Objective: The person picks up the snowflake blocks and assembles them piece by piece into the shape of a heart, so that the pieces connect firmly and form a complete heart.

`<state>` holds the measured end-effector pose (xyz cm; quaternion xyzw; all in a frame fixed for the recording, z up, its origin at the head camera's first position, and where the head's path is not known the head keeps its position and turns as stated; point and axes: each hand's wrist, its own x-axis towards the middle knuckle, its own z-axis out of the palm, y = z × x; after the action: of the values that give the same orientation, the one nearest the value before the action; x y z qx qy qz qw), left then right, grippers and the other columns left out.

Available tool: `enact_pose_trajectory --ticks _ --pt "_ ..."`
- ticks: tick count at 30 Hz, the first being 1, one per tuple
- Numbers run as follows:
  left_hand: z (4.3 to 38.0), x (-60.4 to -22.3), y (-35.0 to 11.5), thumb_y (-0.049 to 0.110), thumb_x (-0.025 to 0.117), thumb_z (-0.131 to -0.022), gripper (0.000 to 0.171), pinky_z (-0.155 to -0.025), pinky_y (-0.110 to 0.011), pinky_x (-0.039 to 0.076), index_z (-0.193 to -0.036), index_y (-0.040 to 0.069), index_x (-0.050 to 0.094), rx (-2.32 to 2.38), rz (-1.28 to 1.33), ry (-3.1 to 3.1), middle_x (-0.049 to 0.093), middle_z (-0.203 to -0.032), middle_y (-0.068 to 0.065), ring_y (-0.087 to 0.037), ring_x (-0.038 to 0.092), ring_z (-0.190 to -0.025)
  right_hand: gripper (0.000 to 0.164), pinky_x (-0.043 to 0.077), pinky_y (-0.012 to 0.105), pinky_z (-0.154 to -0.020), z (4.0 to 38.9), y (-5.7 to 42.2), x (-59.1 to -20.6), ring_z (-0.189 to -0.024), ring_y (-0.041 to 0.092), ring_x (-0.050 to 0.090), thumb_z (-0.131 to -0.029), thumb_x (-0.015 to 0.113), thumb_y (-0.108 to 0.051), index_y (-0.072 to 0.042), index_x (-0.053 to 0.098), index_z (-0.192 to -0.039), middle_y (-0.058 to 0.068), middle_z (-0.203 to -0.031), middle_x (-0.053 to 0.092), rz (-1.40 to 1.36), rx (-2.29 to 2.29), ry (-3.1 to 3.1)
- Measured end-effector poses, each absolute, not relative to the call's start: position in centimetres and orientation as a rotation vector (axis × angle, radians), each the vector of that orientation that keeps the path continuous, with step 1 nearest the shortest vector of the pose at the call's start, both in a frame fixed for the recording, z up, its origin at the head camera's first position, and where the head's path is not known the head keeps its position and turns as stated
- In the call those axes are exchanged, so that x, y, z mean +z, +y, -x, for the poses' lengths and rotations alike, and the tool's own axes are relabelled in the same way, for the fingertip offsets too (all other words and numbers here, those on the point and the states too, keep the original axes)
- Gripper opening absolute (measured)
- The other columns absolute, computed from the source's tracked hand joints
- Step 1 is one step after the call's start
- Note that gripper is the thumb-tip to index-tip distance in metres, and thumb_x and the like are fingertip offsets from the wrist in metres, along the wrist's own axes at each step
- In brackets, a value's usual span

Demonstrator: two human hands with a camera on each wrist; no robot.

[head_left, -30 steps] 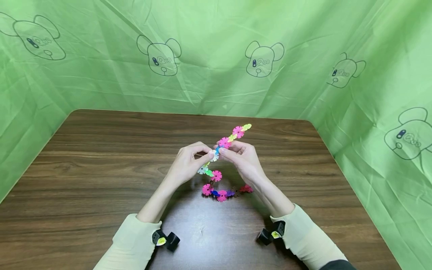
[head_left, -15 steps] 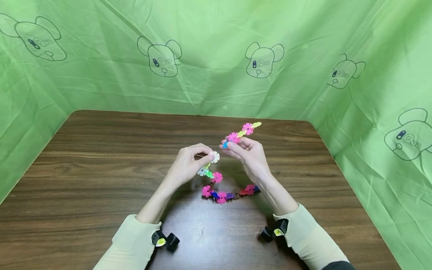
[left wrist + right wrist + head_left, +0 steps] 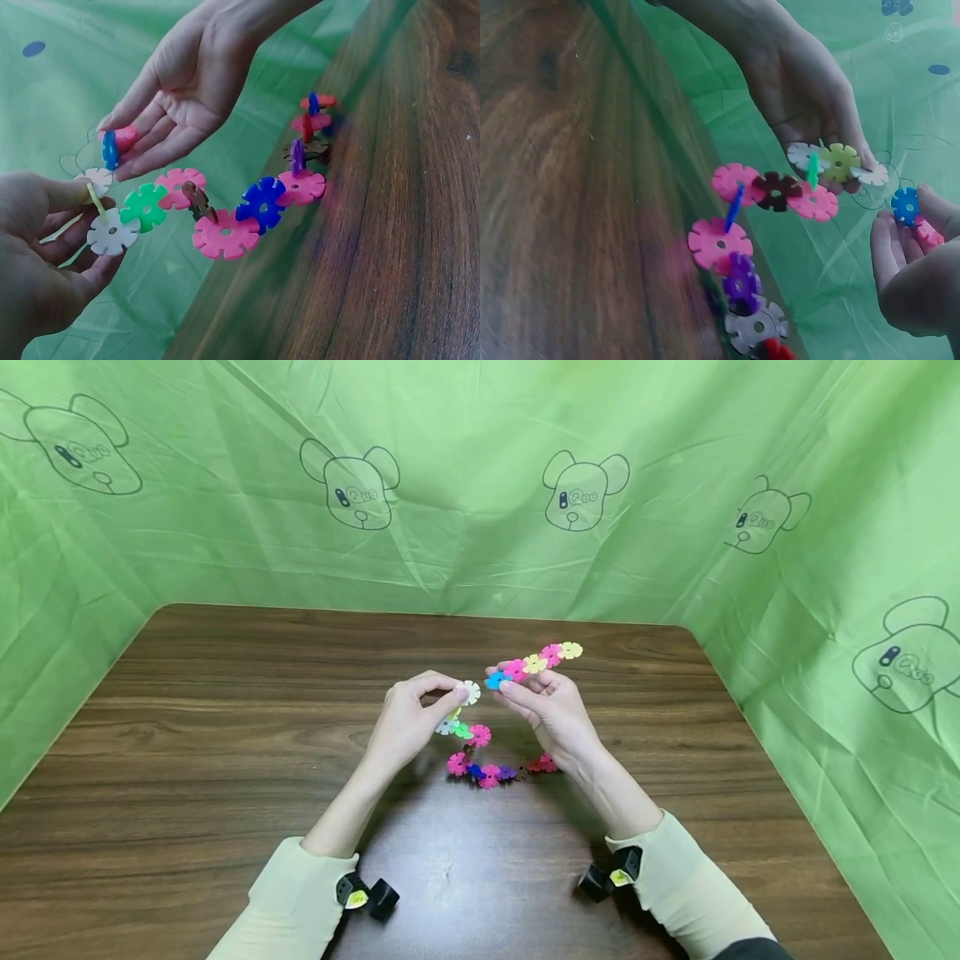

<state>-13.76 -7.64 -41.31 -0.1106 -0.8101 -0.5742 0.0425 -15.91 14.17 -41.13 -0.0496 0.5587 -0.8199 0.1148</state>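
Note:
In the head view my left hand point(image 3: 405, 722) pinches a white notched flower-shaped disc point(image 3: 472, 692) between thumb and fingers. That disc ends a long chain of interlocking discs point(image 3: 489, 776), which hangs down and curves to the right across the table. My right hand point(image 3: 558, 718) pinches a blue disc point(image 3: 495, 680), the end of a short chain of pink and yellow discs point(image 3: 535, 663) slanting up to the right. A small gap separates the white disc from the blue disc. In the left wrist view, the long chain's green disc point(image 3: 144, 208) sits beside another white disc point(image 3: 113, 232).
The dark wood-grain table point(image 3: 225, 735) spreads under both arms. Green cloth point(image 3: 465, 552) printed with bear-like outlines surrounds it at the back and sides. Each sleeve cuff carries a small black camera, on the left point(image 3: 383, 898) and on the right point(image 3: 595, 882).
A second ago the white and blue discs were together. The right hand has drawn right with the short chain, which has turned to show more disc faces. The left hand has risen slightly.

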Motion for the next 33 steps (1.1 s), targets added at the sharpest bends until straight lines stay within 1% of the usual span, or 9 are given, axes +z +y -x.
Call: enact_pose_trajectory --ticks 6,10,14,16,19,22,28,29,33 --pt "13.8 -41.2 -7.5 0.027 0.075 -0.096 0.018 -0.074 -0.019 0.053 -0.104 0.013 0.080 -1.752 0.328 -2.449 0.078 -0.101 -0.003 -0.012 0.069 -0.085 0.015 0.049 0.042 -0.109 15.9 13.9 -41.3 -0.119 0.021 0.071 -0.095 0.068 0.003 -0.006 0.075 -0.106 0.010 -0.120 0.077 0.117 -2.396 1.600" --pt "13.8 -41.1 -7.4 0.027 0.075 -0.095 0.017 -0.074 -0.019 0.051 -0.104 0.013 0.081 -1.740 0.314 -2.445 0.079 -0.101 -0.003 -0.012 0.067 -0.085 0.018 0.048 0.043 -0.111 15.8 13.7 -41.3 -0.117 0.019 0.072 -0.095 0.068 0.003 -0.004 0.074 -0.111 0.020 -0.131 0.071 0.109 -2.381 1.601" --pt "13.7 -41.1 -7.4 0.026 0.076 -0.095 0.017 -0.076 -0.020 0.051 -0.104 0.013 0.081 -1.735 0.310 -2.436 0.079 -0.101 -0.002 -0.012 0.067 -0.087 0.019 0.053 0.038 -0.106 15.7 13.5 -41.3 -0.113 0.018 0.073 -0.095 0.068 0.004 -0.003 0.073 -0.112 0.028 -0.137 0.063 0.108 -2.372 1.603" --pt "13.7 -41.1 -7.4 0.027 0.076 -0.094 0.016 -0.077 -0.021 0.051 -0.103 0.014 0.081 -1.727 0.314 -2.435 0.079 -0.100 -0.002 -0.013 0.067 -0.087 0.018 0.055 0.036 -0.104 15.7 13.5 -41.3 -0.112 0.018 0.074 -0.095 0.068 0.004 -0.002 0.074 -0.111 0.026 -0.134 0.066 0.109 -2.372 1.605" --pt "13.6 -41.1 -7.3 0.027 0.077 -0.094 0.016 -0.078 -0.022 0.052 -0.102 0.014 0.081 -1.718 0.327 -2.433 0.079 -0.100 -0.001 -0.013 0.068 -0.088 0.017 0.055 0.035 -0.103 15.5 13.4 -41.4 -0.112 0.018 0.074 -0.094 0.069 0.003 -0.002 0.075 -0.109 0.017 -0.123 0.075 0.115 -2.368 1.615" --pt "13.6 -41.1 -7.2 0.027 0.077 -0.094 0.014 -0.079 -0.023 0.053 -0.100 0.015 0.081 -1.698 0.340 -2.428 0.079 -0.099 0.000 -0.013 0.069 -0.089 0.018 0.055 0.035 -0.104 15.4 13.2 -41.5 -0.112 0.018 0.074 -0.093 0.070 0.003 -0.003 0.076 -0.109 0.010 -0.115 0.078 0.139 -2.365 1.632" --pt "13.6 -41.2 -7.1 0.024 0.079 -0.092 0.010 -0.078 -0.023 0.051 -0.094 0.015 0.081 -1.648 0.327 -2.401 0.079 -0.094 0.000 -0.012 0.069 -0.086 0.021 0.053 0.038 -0.108 15.2 12.9 -41.8 -0.116 0.019 0.072 -0.093 0.071 0.003 -0.004 0.077 -0.112 0.008 -0.115 0.079 0.182 -2.364 1.667" --pt "13.6 -41.2 -7.1 0.023 0.079 -0.092 0.010 -0.077 -0.023 0.051 -0.093 0.014 0.081 -1.648 0.320 -2.394 0.079 -0.093 0.000 -0.012 0.069 -0.085 0.021 0.052 0.039 -0.109 15.2 12.9 -41.8 -0.117 0.020 0.072 -0.093 0.071 0.003 -0.004 0.077 -0.112 0.008 -0.115 0.079 0.182 -2.365 1.669" --pt "13.5 -41.3 -6.8 0.021 0.081 -0.090 0.008 -0.075 -0.028 0.052 -0.090 0.012 0.081 -1.670 0.284 -2.358 0.079 -0.092 -0.002 -0.014 0.068 -0.083 0.019 0.053 0.037 -0.107 15.1 12.6 -41.9 -0.115 0.019 0.073 -0.094 0.070 0.004 -0.007 0.079 -0.106 0.007 -0.111 0.080 0.153 -2.375 1.665"
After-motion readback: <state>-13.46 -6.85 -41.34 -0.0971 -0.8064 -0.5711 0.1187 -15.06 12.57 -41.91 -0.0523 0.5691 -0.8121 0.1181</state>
